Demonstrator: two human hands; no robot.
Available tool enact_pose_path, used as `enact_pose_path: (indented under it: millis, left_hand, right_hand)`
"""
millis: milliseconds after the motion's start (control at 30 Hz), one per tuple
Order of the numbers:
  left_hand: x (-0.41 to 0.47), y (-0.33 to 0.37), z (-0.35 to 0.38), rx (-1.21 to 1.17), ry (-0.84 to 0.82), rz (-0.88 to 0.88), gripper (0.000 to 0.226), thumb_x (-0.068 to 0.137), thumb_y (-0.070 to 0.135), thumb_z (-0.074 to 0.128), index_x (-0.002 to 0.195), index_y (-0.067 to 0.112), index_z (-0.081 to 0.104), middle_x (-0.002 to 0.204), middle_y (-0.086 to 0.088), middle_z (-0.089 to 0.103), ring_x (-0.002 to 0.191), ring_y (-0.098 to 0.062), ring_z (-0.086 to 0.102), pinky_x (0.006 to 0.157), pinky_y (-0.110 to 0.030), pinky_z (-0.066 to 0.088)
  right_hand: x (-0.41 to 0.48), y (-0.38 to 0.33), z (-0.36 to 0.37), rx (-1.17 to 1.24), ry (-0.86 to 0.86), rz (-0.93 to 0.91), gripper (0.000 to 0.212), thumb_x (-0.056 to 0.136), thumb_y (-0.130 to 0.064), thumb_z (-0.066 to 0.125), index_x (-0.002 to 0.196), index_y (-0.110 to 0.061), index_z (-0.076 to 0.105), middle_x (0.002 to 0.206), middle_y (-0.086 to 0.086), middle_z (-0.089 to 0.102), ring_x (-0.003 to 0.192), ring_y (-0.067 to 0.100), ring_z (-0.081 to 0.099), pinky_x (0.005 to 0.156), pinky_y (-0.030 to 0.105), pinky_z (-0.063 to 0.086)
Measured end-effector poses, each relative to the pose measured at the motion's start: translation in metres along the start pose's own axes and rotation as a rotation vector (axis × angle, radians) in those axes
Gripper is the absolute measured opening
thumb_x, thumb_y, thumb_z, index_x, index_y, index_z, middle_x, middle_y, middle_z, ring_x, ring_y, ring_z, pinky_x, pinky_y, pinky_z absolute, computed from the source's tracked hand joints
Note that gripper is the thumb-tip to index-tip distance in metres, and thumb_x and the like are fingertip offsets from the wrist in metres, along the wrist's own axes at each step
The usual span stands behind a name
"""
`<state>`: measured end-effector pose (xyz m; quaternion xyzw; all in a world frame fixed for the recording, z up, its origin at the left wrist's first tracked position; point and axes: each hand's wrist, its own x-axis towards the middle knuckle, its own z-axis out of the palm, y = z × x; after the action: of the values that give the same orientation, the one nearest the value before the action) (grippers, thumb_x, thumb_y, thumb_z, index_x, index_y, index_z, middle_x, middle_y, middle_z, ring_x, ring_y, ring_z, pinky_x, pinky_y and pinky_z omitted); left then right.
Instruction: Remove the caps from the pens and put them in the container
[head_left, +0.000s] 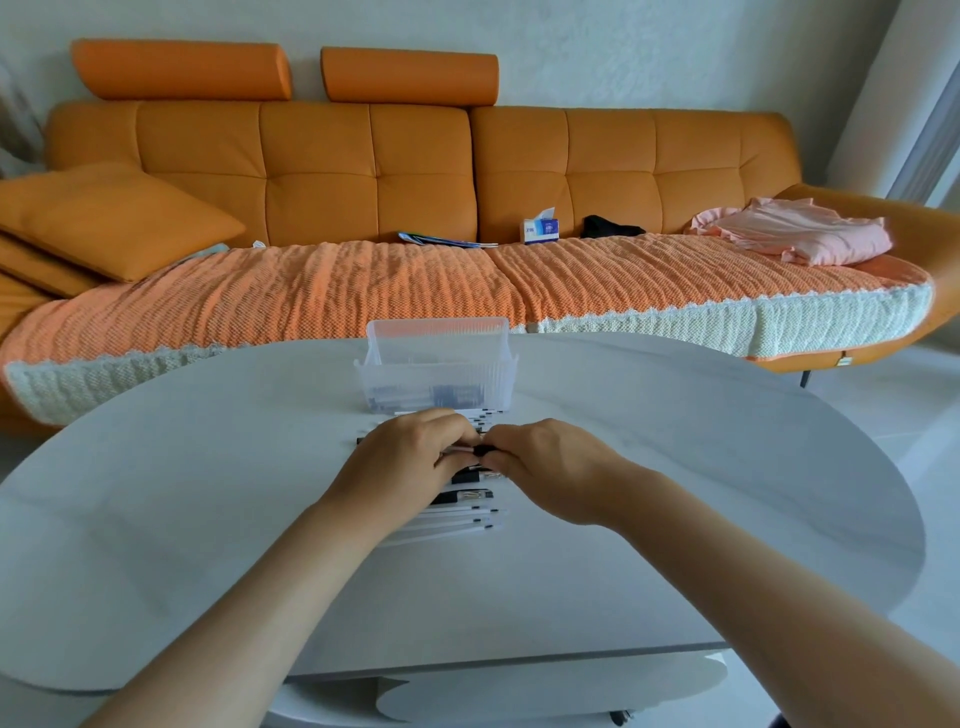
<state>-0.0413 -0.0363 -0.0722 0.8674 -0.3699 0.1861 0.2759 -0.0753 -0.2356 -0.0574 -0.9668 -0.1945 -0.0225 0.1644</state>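
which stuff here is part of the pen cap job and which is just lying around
Part of the job: held pen, gripped by left hand and right hand; row of pens on the table; clear container behind them.
Just lying about: tissue box, pink clothes, black cloth, magazine, orange cushion, all on the sofa.

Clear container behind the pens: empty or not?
Not empty. Dark shapes show low through the clear container's ribbed front wall; cannot tell what they are.

Orange sofa (363, 156) with tissue box (540, 230), pink garment (800, 234), black cloth (608, 227) behind white table (675, 467)
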Motion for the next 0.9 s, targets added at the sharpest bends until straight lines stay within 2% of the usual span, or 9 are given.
enact_pose_path:
  millis: [67, 133, 233, 300, 400, 500, 600, 767, 900]
  left_hand:
    - [0.000, -0.001, 0.001, 0.040, -0.020, -0.017, 0.011, 0.085, 0.022, 0.073, 0.094, 0.026, 0.069, 0.089, 0.016, 0.065, 0.080, -0.009, 0.061, 0.066, -0.033, 0.051]
    - [0.000, -0.005, 0.000, 0.068, -0.026, -0.054, 0.011, 0.086, 0.025, 0.071, 0.096, 0.026, 0.068, 0.093, 0.017, 0.065, 0.083, -0.009, 0.061, 0.068, -0.030, 0.050]
    - [0.000, -0.013, -0.003, 0.099, -0.032, -0.130, 0.010, 0.088, 0.028, 0.068, 0.098, 0.028, 0.067, 0.095, 0.018, 0.063, 0.076, -0.003, 0.056, 0.067, -0.022, 0.044]
    - [-0.002, -0.016, -0.005, 0.116, -0.046, -0.164, 0.009, 0.089, 0.029, 0.067, 0.098, 0.029, 0.066, 0.095, 0.019, 0.062, 0.069, -0.002, 0.051, 0.065, -0.019, 0.039]
    - [-0.004, -0.017, -0.005, 0.130, -0.082, -0.196, 0.009, 0.090, 0.031, 0.065, 0.099, 0.030, 0.065, 0.098, 0.019, 0.063, 0.072, -0.005, 0.050, 0.068, -0.024, 0.042]
    - [-0.004, -0.015, -0.004, 0.138, -0.109, -0.207, 0.009, 0.091, 0.032, 0.063, 0.099, 0.031, 0.065, 0.099, 0.019, 0.063, 0.075, -0.006, 0.050, 0.071, -0.027, 0.045]
    - [-0.004, -0.013, -0.003, 0.153, -0.136, -0.217, 0.010, 0.091, 0.034, 0.062, 0.100, 0.032, 0.065, 0.100, 0.019, 0.063, 0.075, -0.006, 0.049, 0.070, -0.026, 0.043]
    - [-0.004, -0.010, -0.003, 0.139, -0.159, -0.213, 0.011, 0.091, 0.034, 0.062, 0.102, 0.033, 0.065, 0.102, 0.021, 0.063, 0.082, -0.003, 0.051, 0.074, -0.025, 0.044]
    - [-0.003, -0.008, -0.004, 0.139, -0.159, -0.196, 0.012, 0.092, 0.034, 0.062, 0.103, 0.033, 0.066, 0.102, 0.021, 0.063, 0.079, -0.002, 0.048, 0.071, -0.024, 0.041]
  right_hand:
    - [-0.002, 0.003, 0.000, 0.030, -0.028, 0.051, 0.026, 0.100, -0.046, 0.042, 0.115, -0.026, 0.049, 0.080, -0.006, 0.056, 0.075, 0.017, 0.052, 0.066, 0.035, 0.041]
    - [-0.002, 0.011, 0.000, 0.067, -0.026, 0.091, 0.015, 0.099, -0.030, 0.042, 0.113, -0.025, 0.046, 0.093, -0.005, 0.055, 0.081, 0.017, 0.052, 0.070, 0.032, 0.039]
    - [-0.001, 0.027, 0.000, 0.055, 0.021, 0.164, 0.032, 0.094, -0.005, 0.037, 0.112, -0.023, 0.057, 0.113, -0.002, 0.047, 0.084, 0.018, 0.052, 0.075, 0.029, 0.041]
    - [-0.001, 0.036, 0.003, 0.026, 0.059, 0.211, 0.037, 0.096, -0.002, 0.040, 0.113, -0.024, 0.064, 0.115, 0.001, 0.046, 0.085, 0.021, 0.056, 0.075, 0.031, 0.046]
    - [-0.002, 0.043, 0.006, 0.044, 0.055, 0.246, 0.030, 0.097, -0.013, 0.053, 0.119, -0.028, 0.067, 0.112, -0.004, 0.058, 0.092, 0.016, 0.059, 0.081, 0.027, 0.047]
    - [-0.001, 0.044, 0.008, 0.098, 0.040, 0.272, 0.032, 0.092, -0.024, 0.064, 0.123, -0.031, 0.066, 0.106, -0.015, 0.068, 0.085, 0.004, 0.055, 0.079, 0.021, 0.044]
    - [0.001, 0.040, 0.010, 0.127, 0.034, 0.269, 0.035, 0.092, -0.027, 0.064, 0.126, -0.034, 0.064, 0.105, -0.019, 0.068, 0.084, 0.001, 0.053, 0.078, 0.019, 0.041]
    - [0.003, 0.036, 0.005, 0.089, 0.024, 0.226, 0.036, 0.094, -0.035, 0.061, 0.130, -0.035, 0.059, 0.113, -0.018, 0.061, 0.090, 0.004, 0.053, 0.081, 0.021, 0.040]
    - [0.004, 0.027, 0.000, 0.073, 0.060, 0.132, 0.030, 0.097, -0.039, 0.054, 0.126, -0.035, 0.063, 0.114, -0.018, 0.061, 0.082, -0.001, 0.053, 0.076, 0.020, 0.039]
